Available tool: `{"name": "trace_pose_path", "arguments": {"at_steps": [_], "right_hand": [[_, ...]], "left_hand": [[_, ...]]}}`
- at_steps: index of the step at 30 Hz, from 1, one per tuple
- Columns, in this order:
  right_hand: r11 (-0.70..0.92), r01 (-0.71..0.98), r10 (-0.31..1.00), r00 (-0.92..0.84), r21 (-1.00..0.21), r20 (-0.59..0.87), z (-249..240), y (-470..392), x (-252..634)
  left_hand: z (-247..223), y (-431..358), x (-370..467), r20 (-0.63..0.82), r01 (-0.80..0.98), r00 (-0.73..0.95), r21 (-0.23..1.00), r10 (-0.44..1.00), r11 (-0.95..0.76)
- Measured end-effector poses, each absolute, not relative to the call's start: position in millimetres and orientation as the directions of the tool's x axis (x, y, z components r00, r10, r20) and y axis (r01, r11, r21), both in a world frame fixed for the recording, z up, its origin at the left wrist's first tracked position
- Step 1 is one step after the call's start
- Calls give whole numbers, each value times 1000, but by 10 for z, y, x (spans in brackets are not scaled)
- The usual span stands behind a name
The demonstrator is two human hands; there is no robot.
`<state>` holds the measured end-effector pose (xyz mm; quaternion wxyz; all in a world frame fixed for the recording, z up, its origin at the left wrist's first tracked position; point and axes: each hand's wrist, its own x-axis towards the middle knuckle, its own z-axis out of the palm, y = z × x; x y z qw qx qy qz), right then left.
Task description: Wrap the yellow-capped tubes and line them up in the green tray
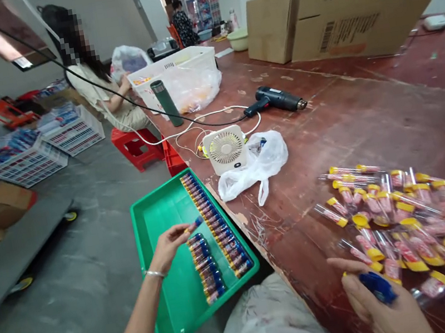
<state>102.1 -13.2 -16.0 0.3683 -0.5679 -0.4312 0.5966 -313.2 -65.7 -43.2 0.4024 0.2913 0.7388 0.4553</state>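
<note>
The right hand (382,310) was curled in a firm hold on a blue piece (377,287), its full shape hidden. Beyond that hand and to its right, clear yellow-capped tubes (418,249) lay heaped on the bench (308,147). The left hand (171,246) was closed — fingertips pinched — on a small blue-capped tube (193,227) above a green tray (171,309). Just beside that hand, a short row (207,270) of similar tubes lay in the tray; farther right, a longer row (217,226) lined the tray wall. Ahead, between the hands, stood a fan (226,150) beside a white bag (271,153). Farther ahead lay a heat gun (277,99) — beyond it, a white crate (208,59).
</note>
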Motion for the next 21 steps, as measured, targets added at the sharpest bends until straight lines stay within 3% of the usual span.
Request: {"name": "trace_pose_path", "arguments": {"at_steps": [4,11,15,18,21], "right_hand": [[-467,-2,878,-123,-884,-463,-166,-144,954],[-496,-19,862,-129,-868,-490,-158,-144,886],[-601,-151,793,-235,-785,-562,-158,-126,863],[-624,-311,781,-281,-717,-558,-102,-146,823],[-613,-368,790,-308,-699,-530,-46,-181,789]], "left_hand": [[-905,-745,-3672,-393,124,-639,796,661,593],[-1458,-719,-3782,-473,131,-641,708,605,694],[-1521,-713,-3778,-474,136,-640,705,604,696],[-1432,-720,-3729,-438,157,-672,704,597,693],[-1268,-699,-3645,-356,187,-731,716,582,673]]}}
